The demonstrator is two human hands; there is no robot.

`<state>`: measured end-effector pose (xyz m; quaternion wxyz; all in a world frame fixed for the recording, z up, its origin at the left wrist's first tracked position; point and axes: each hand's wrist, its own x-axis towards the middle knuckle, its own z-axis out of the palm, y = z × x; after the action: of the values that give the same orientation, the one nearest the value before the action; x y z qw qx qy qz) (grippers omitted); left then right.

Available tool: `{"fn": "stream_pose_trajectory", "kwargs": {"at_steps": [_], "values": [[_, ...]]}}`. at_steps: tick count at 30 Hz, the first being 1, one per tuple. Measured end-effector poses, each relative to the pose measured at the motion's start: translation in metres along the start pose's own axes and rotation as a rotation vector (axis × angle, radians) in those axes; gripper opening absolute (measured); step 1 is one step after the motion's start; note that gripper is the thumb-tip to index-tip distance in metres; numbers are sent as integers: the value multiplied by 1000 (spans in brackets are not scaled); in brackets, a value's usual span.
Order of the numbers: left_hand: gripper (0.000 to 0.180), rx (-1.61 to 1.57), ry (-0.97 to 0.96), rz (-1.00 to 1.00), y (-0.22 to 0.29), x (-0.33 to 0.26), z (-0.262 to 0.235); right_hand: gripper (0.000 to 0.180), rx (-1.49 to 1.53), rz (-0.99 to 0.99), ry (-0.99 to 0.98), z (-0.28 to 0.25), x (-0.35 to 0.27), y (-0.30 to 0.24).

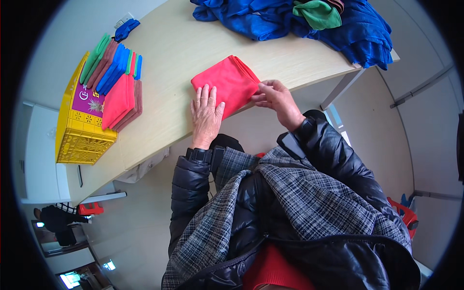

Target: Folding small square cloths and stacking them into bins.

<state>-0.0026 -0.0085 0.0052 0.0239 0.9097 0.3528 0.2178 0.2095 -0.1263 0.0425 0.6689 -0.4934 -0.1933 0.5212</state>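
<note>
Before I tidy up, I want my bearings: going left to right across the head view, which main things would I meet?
Yellow perforated plastic crate, red folded fabric cloth, bare right hand, green crumpled fabric cloth.

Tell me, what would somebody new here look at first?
Probably the red folded cloth at the near edge of the table, left hand on it, right hand at its side. Then the yellow crate and colourful folded cloths on the left, and the big blue fabric heap at the far right.
</note>
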Motion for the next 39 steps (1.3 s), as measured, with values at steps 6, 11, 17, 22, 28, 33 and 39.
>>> {"fn": "stream_pose_trajectory", "kwargs": {"at_steps": [6, 11, 17, 22, 28, 33, 39], "values": [[59, 53, -17, -11, 6, 0, -2, 39, -703, -223, 69, 16, 22, -9], [60, 73, -20, 3, 6, 0, -4, 39, -845, -603, -2, 16, 35, -4], [59, 59, -47, -51, 8, -1, -3, 34, -1069, -585, 131, -3, 34, 0], [58, 81, -34, -37, 8, 0, -5, 36, -1264, -926, 60, 20, 28, -13], [58, 38, -47, -36, 14, 3, -3, 49, -1368, -910, -228, 66, 68, 25], [57, 70, -19, -62, 10, 0, 2, 62, -1618, -835, -223, 64, 89, 42], [58, 101, -14, -63, 17, -5, -1, 60, -1725, -803, -172, 48, 99, 29]]}}
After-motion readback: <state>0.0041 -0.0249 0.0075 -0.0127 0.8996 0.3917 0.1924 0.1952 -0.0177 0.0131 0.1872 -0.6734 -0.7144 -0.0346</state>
